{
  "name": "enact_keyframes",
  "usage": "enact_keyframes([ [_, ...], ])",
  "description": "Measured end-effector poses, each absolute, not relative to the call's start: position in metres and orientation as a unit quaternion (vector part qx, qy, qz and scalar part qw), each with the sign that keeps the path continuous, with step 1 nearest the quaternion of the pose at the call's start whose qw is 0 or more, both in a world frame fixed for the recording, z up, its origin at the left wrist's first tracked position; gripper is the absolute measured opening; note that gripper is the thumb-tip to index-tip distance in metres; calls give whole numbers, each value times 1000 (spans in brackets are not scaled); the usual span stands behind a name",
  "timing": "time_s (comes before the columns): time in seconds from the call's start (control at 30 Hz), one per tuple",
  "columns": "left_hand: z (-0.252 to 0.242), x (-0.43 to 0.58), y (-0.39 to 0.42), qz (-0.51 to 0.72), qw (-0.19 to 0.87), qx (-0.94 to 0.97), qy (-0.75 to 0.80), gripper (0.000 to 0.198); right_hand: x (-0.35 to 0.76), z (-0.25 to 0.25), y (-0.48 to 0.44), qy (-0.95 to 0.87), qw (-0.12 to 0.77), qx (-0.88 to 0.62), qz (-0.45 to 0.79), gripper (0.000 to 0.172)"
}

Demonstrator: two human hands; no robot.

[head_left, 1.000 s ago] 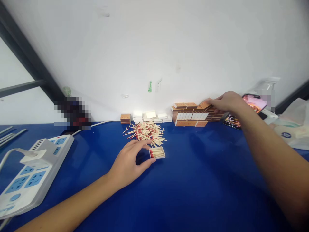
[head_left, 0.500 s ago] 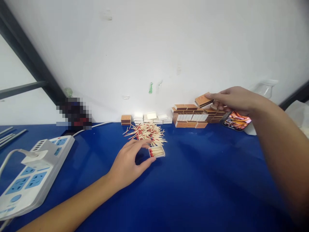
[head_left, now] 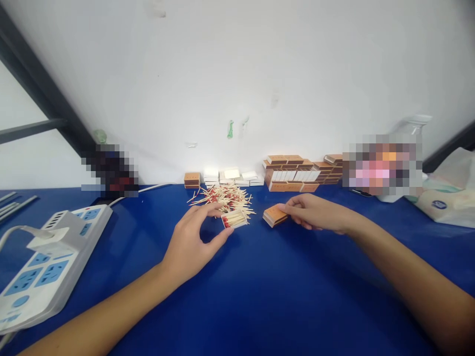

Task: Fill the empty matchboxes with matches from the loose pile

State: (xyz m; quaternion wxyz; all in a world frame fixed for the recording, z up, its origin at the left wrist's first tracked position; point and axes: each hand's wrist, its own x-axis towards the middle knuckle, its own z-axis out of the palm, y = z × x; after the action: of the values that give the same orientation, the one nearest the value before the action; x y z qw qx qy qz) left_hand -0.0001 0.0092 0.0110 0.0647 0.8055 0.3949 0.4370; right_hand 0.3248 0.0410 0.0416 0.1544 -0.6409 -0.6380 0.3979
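My left hand (head_left: 198,230) grips a white matchbox tray (head_left: 235,219) by its left end, between thumb and fingers. Red-headed matches lie side by side in that tray, which is tilted a little. To the right, my right hand (head_left: 311,212) pinches an orange-brown matchbox sleeve (head_left: 275,215) by its right end, a short gap away from the tray. Behind the tray, a loose heap of matches (head_left: 226,197) is spread on the blue table (head_left: 237,291).
White matchbox trays (head_left: 211,176) stand stacked by the wall, beside a small stack of brown matchboxes (head_left: 192,180). More matchboxes (head_left: 291,186) are piled at the right. A power strip (head_left: 55,277) lies on the left, a tissue pack (head_left: 445,200) on the right.
My right hand has come down and left from the matchbox pile, bringing the sleeve near the tray. My left hand has shifted slightly up and left with the tray.
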Motion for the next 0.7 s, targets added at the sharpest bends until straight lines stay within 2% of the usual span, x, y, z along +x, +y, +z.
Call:
enact_keyframes([
  [0.1, 10, 1, 9, 432, 69, 809, 393, 45, 332, 40, 44, -703, 182, -626, 284, 60],
  [0.2, 9, 2, 8, 429, 63, 812, 391, 46, 335, 40, 43, -791, 177, -529, 251, 70],
  [0.3, 10, 3, 8, 427, 59, 813, 391, 43, 335, 39, 43, -819, 160, -493, 245, 57],
  [0.37, 11, 3, 7, 425, 63, 814, 391, 39, 333, 40, 45, -818, 179, -501, 219, 50],
  [0.5, 13, 3, 6, 430, 79, 812, 386, 41, 319, 46, 37, -815, 234, -497, 183, 44],
  [0.7, 9, 1, 5, 407, 112, 822, 381, 51, 285, 46, 11, -831, 224, -455, 227, 42],
])
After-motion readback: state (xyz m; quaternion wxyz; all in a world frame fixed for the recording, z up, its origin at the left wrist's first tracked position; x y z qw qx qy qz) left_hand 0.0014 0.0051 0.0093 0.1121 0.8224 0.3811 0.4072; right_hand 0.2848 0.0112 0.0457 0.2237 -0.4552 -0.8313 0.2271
